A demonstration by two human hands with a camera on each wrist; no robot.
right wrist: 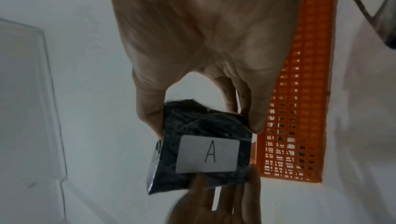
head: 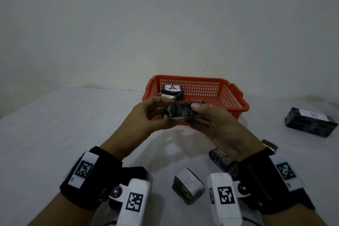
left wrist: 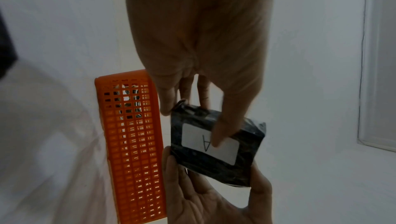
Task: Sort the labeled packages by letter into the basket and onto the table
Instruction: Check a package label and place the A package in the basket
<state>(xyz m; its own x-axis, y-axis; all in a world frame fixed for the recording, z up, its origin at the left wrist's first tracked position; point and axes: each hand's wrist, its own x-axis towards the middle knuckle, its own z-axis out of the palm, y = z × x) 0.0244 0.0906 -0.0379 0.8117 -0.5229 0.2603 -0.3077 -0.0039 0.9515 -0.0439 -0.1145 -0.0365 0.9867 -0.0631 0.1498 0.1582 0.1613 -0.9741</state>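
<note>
- Both hands hold 1 small dark package wrapped in shiny plastic (head: 180, 113), which carries a white label with the letter A, as both wrist views show.
- The left hand (head: 154, 113) pinches the left end of it, with the thumb lying across the label in the left wrist view; the right hand (head: 211, 121) grips the right end, thumb on top and fingers under it.
- So neither hand is wide or free: both have curled fingers closed on this same package.
- The package is in the air, just in front of the near edge of the orange plastic basket with grid walls (head: 229, 97), not yet above its inside.
- Done so far, in my judgement: 1 dark package labelled A (head: 172, 91) already lies in the far left corner of the basket, and 1 longer dark box labelled B (head: 310, 122) lies on the white table (head: 55, 124) at the far right, well apart from the basket.
- This suggests that A goes into the basket and B goes onto the table, so the held package probably belongs in the basket.
- Left to do: 1 more small package labelled A (head: 189, 185) waits on the table near the person, between the wrists.
- Another dark package (head: 222, 159) lies near the right wrist, partly hidden; I cannot read its letter.
</note>
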